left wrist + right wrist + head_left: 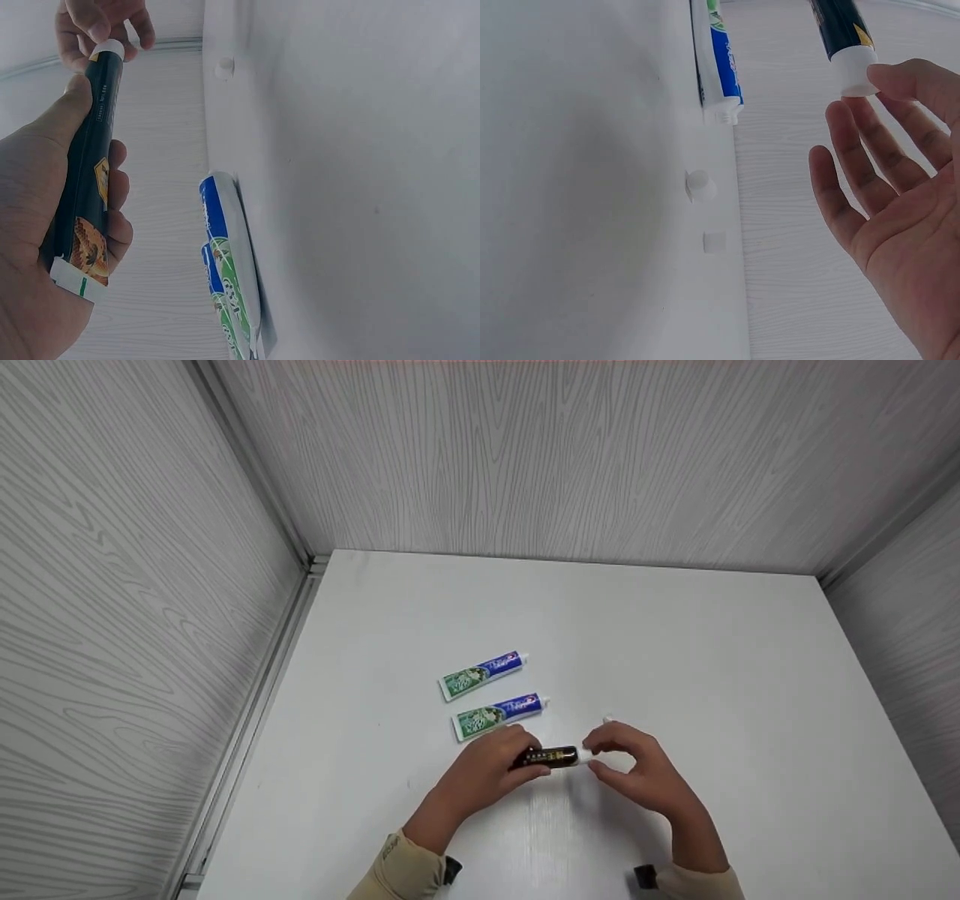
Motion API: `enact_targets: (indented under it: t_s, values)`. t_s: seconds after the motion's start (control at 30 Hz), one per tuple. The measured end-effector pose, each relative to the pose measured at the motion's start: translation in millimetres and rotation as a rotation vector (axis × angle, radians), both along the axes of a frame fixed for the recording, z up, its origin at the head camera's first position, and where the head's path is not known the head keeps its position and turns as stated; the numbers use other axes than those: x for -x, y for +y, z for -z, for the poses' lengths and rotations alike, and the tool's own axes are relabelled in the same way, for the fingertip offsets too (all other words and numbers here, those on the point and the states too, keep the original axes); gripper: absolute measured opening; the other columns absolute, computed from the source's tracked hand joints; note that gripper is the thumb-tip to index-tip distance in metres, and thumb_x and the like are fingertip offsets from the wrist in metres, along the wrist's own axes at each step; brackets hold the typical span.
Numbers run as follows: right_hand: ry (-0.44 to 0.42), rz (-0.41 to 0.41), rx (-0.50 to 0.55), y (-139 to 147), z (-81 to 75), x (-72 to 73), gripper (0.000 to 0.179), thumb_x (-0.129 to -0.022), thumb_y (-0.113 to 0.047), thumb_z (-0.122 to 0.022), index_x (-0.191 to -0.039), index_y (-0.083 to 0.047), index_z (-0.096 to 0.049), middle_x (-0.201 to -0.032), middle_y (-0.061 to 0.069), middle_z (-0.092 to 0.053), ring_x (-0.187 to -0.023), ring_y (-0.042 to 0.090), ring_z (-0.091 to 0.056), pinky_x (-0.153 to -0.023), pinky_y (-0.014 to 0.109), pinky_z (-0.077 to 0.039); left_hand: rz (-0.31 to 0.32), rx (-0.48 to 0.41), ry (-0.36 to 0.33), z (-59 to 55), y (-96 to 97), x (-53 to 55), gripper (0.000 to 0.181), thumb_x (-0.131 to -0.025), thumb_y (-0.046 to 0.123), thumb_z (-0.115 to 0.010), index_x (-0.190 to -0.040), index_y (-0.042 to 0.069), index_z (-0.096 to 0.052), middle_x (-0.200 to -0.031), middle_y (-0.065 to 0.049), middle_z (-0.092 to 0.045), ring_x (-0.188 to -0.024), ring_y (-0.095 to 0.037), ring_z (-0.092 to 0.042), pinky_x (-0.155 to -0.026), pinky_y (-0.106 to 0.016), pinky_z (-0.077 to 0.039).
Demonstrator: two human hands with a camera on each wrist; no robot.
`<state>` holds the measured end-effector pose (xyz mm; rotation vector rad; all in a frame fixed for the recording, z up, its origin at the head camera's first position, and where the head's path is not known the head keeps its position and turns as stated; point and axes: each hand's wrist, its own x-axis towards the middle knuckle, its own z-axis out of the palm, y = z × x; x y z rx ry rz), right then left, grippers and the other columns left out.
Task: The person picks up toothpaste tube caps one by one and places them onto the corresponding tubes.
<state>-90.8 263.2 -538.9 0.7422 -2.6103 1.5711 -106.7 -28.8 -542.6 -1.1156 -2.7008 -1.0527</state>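
2 blue-and-green tubes [501,715], lettering too small to read, lie between 10 and 11 o'clock from the left hand's [487,765] gripped black tube [559,757], its gold characters blurred; at 3 o'clock the right hand [651,776] pinches its white cap [585,755].

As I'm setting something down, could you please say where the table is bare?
Bare: left of the green tubes, beyond them to the back wall, and right of the right hand. Crowded: the middle, around the dark tube and loose caps.
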Motion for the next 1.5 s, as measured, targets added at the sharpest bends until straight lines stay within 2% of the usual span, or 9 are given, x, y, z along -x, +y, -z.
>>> enact_targets:
  t_s: [0.17,0.37,0.6,0.73,0.83,1.0,1.17,1.27,1.5]
  values:
    - [-0.026,0.008,-0.006,1.2,2.3,0.5,0.021,-0.096,-0.007,-0.079,-0.114,-0.017,-0.074,-0.110,0.002,-0.074,-0.103,0.024,-0.073,-0.094,0.038,-0.061,0.000,0.001,0.007,-0.8,0.3,-0.7,0.033,-0.103,0.048,-0.067,-0.116,0.017,-0.069,-0.099,0.006,-0.066,-0.084,-0.007,-0.054,-0.075,-0.022,-0.047]
    - [-0.097,0.054,-0.043,1.0,4.0,0.8,0.017,-0.099,-0.015,-0.077,-0.116,-0.009,-0.075,-0.112,0.007,-0.076,-0.104,0.013,-0.072,-0.097,0.039,-0.059,-0.002,0.008,0.010,-2.2,0.8,-1.8,0.033,-0.103,0.048,-0.066,-0.116,0.017,-0.069,-0.101,0.006,-0.067,-0.085,-0.006,-0.055,-0.077,-0.022,-0.048]
    - [-0.161,0.118,-0.066,-1.1,5.2,0.6,0.019,-0.104,-0.025,-0.071,-0.123,-0.022,-0.072,-0.110,0.004,-0.077,-0.099,0.011,-0.072,-0.102,0.041,-0.055,0.000,0.007,0.008,-3.8,2.0,-3.0,0.034,-0.103,0.048,-0.067,-0.117,0.017,-0.069,-0.102,0.006,-0.067,-0.087,-0.007,-0.055,-0.078,-0.023,-0.050]
    - [-0.170,0.104,-0.058,-1.1,6.9,0.5,0.018,-0.106,-0.025,-0.067,-0.119,-0.014,-0.074,-0.110,0.006,-0.078,-0.101,0.012,-0.072,-0.100,0.038,-0.055,0.005,-0.002,0.014,-3.2,2.5,-3.7,0.033,-0.103,0.047,-0.068,-0.117,0.017,-0.069,-0.102,0.006,-0.067,-0.087,-0.006,-0.055,-0.078,-0.022,-0.050]
    - [-0.186,0.090,-0.047,-0.6,8.0,0.3,0.019,-0.107,-0.025,-0.066,-0.116,-0.011,-0.075,-0.107,0.001,-0.079,-0.101,0.013,-0.072,-0.098,0.033,-0.055,0.009,-0.008,0.022,-3.0,2.6,-4.3,0.032,-0.103,0.045,-0.068,-0.116,0.016,-0.069,-0.101,0.006,-0.067,-0.086,-0.006,-0.055,-0.077,-0.022,-0.049]
    - [-0.206,0.084,-0.031,-0.6,7.9,0.3,0.017,-0.109,-0.027,-0.062,-0.110,-0.019,-0.076,-0.103,-0.008,-0.077,-0.097,0.013,-0.071,-0.093,0.035,-0.056,0.010,-0.011,0.020,-2.6,3.1,-4.6,0.032,-0.103,0.045,-0.068,-0.115,0.016,-0.069,-0.099,0.006,-0.066,-0.084,-0.006,-0.053,-0.075,-0.022,-0.047]
    - [-0.225,0.069,-0.035,0.2,10.5,1.0,0.019,-0.111,-0.028,-0.058,-0.101,-0.024,-0.075,-0.105,-0.007,-0.077,-0.096,0.012,-0.070,-0.090,0.033,-0.055,0.007,-0.003,0.002,-0.5,4.2,-4.2,0.033,-0.103,0.047,-0.067,-0.116,0.017,-0.069,-0.100,0.006,-0.067,-0.085,-0.006,-0.054,-0.076,-0.022,-0.047]
    - [-0.231,0.048,-0.043,1.6,12.3,1.3,0.020,-0.111,-0.027,-0.058,-0.103,-0.021,-0.075,-0.102,0.001,-0.077,-0.095,0.012,-0.070,-0.090,0.032,-0.055,0.004,0.004,-0.006,1.0,4.5,-3.4,0.034,-0.102,0.048,-0.067,-0.116,0.018,-0.069,-0.101,0.007,-0.067,-0.085,-0.005,-0.054,-0.077,-0.022,-0.048]
    - [-0.272,0.037,-0.077,4.4,15.3,0.2,0.020,-0.110,-0.031,-0.060,-0.115,-0.019,-0.076,-0.105,0.003,-0.078,-0.097,0.012,-0.072,-0.091,0.034,-0.057,0.004,0.013,-0.004,1.8,4.7,-2.3,0.036,-0.103,0.050,-0.065,-0.118,0.017,-0.069,-0.103,0.006,-0.068,-0.087,-0.006,-0.055,-0.078,-0.023,-0.050]
